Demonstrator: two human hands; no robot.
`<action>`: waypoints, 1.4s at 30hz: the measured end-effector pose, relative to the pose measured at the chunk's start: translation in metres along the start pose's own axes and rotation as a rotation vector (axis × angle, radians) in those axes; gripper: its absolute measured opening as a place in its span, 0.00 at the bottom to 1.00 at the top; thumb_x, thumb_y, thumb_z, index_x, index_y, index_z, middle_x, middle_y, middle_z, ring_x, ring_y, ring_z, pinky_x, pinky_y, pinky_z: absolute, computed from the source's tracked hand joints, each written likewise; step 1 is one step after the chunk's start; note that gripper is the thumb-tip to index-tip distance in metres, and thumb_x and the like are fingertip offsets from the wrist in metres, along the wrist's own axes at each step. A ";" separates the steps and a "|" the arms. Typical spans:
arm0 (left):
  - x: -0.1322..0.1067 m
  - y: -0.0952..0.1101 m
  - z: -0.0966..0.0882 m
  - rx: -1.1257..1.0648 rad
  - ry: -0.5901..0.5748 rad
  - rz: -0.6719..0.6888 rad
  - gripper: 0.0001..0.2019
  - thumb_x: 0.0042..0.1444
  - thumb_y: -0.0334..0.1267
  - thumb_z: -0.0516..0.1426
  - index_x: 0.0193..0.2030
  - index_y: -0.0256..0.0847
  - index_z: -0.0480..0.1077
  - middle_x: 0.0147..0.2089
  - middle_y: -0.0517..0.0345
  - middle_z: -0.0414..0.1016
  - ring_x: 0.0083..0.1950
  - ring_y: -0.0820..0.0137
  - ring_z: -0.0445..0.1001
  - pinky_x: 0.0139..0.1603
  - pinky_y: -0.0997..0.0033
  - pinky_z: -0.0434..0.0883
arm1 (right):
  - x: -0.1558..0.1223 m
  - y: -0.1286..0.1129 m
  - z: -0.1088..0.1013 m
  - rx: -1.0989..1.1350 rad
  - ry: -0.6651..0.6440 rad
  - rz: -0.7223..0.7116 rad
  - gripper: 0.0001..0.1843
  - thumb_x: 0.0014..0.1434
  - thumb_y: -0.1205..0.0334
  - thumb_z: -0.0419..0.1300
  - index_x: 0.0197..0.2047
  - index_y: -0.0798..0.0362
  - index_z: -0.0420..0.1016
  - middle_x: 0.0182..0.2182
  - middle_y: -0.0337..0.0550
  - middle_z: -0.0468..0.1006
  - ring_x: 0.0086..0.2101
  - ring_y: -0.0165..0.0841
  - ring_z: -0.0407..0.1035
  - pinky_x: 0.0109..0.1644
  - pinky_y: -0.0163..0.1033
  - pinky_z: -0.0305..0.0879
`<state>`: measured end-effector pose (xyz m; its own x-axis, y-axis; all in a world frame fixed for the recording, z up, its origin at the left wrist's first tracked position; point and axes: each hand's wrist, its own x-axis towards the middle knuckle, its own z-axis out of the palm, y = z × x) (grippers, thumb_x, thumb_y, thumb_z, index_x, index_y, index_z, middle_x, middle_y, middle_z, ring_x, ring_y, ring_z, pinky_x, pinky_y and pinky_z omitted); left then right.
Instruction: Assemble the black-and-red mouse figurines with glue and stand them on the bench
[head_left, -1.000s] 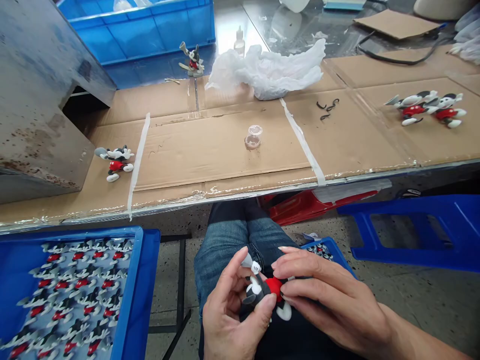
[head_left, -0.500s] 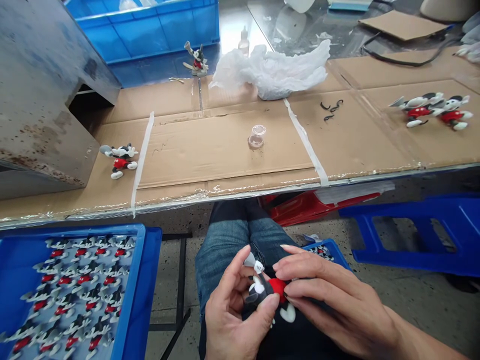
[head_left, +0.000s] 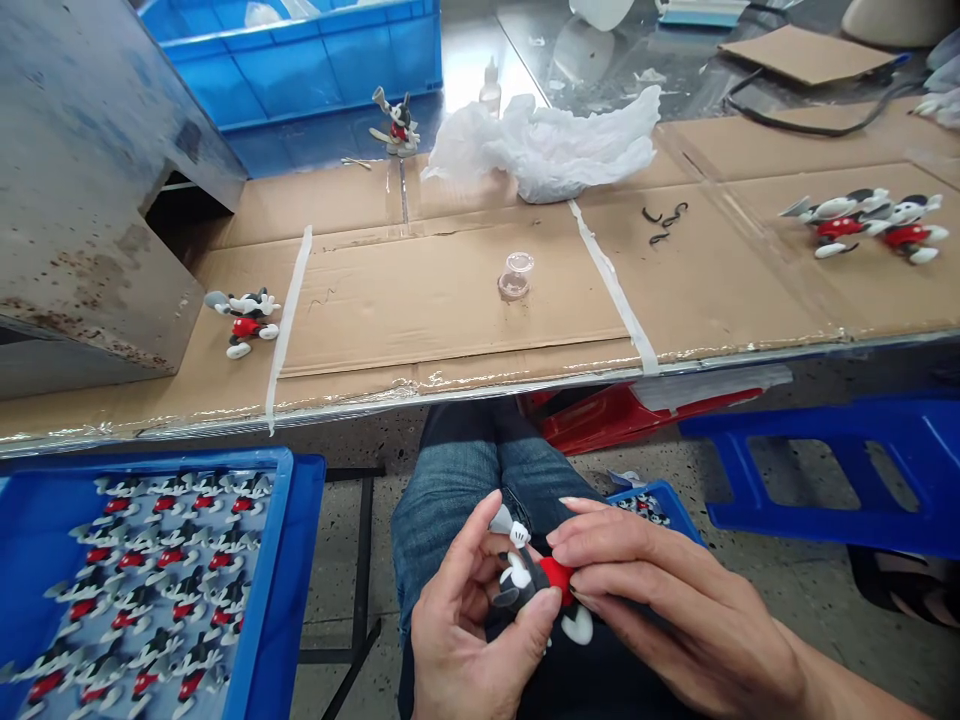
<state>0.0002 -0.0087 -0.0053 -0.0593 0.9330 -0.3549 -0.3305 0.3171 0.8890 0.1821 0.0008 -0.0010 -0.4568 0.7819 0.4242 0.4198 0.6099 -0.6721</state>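
Over my lap, both hands grip one small cartoon mouse figurine [head_left: 536, 585] with red shorts, white gloves and white shoes. My left hand [head_left: 469, 630] curls around its head and body, thumb pressed against the red shorts. My right hand [head_left: 660, 610] pinches the red shorts from the right, fingers laid together over the figurine. A blue tray [head_left: 289, 560] at my left holds several identical figurines in rows.
The cardboard-covered table [head_left: 450, 300] carries a lone figurine [head_left: 244, 318] at left, two figurines [head_left: 870, 220] at right, another [head_left: 396, 122] at the back, a small clear cup [head_left: 514, 277], black hooks [head_left: 664, 218] and a crumpled plastic bag [head_left: 547, 145]. A blue stool [head_left: 825, 465] stands right.
The view has drifted slightly; my hands keep the same grip on the figurine, with only small finger shifts.
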 end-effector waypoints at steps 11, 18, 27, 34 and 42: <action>0.002 -0.001 0.002 -0.010 0.055 -0.036 0.26 0.44 0.34 0.71 0.52 0.51 0.77 0.34 0.64 0.84 0.35 0.77 0.81 0.35 0.89 0.74 | 0.004 -0.001 0.008 -0.032 0.081 -0.040 0.12 0.63 0.80 0.57 0.47 0.61 0.76 0.43 0.51 0.79 0.47 0.36 0.75 0.62 0.51 0.70; 0.009 0.002 -0.003 0.044 0.149 -0.020 0.29 0.39 0.35 0.74 0.52 0.48 0.75 0.38 0.62 0.84 0.39 0.73 0.83 0.36 0.86 0.77 | 0.013 0.007 -0.002 -0.056 0.063 -0.018 0.27 0.69 0.52 0.59 0.63 0.59 0.62 0.56 0.60 0.72 0.60 0.43 0.64 0.68 0.56 0.58; 0.009 -0.008 -0.007 -0.036 0.041 0.071 0.27 0.44 0.35 0.72 0.50 0.53 0.71 0.38 0.67 0.83 0.42 0.72 0.82 0.46 0.78 0.77 | 0.006 0.003 0.005 -0.030 0.119 0.044 0.16 0.71 0.62 0.56 0.59 0.59 0.65 0.50 0.52 0.78 0.57 0.34 0.68 0.69 0.42 0.59; 0.008 0.000 -0.003 -0.003 0.071 -0.058 0.31 0.39 0.34 0.74 0.53 0.46 0.71 0.36 0.62 0.84 0.37 0.73 0.82 0.37 0.85 0.76 | 0.002 0.004 0.007 -0.032 0.158 0.118 0.16 0.70 0.63 0.57 0.59 0.57 0.65 0.49 0.49 0.79 0.56 0.34 0.69 0.66 0.37 0.61; 0.024 0.002 -0.007 -0.153 0.049 -0.448 0.35 0.38 0.38 0.74 0.53 0.37 0.67 0.26 0.65 0.74 0.22 0.77 0.75 0.25 0.82 0.71 | -0.004 0.005 0.015 -0.071 0.290 0.030 0.10 0.65 0.75 0.56 0.47 0.57 0.74 0.48 0.49 0.71 0.52 0.39 0.66 0.61 0.47 0.63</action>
<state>-0.0089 0.0133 -0.0138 0.0775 0.6999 -0.7100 -0.4683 0.6543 0.5939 0.1740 -0.0015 -0.0151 -0.2043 0.7974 0.5678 0.4884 0.5857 -0.6469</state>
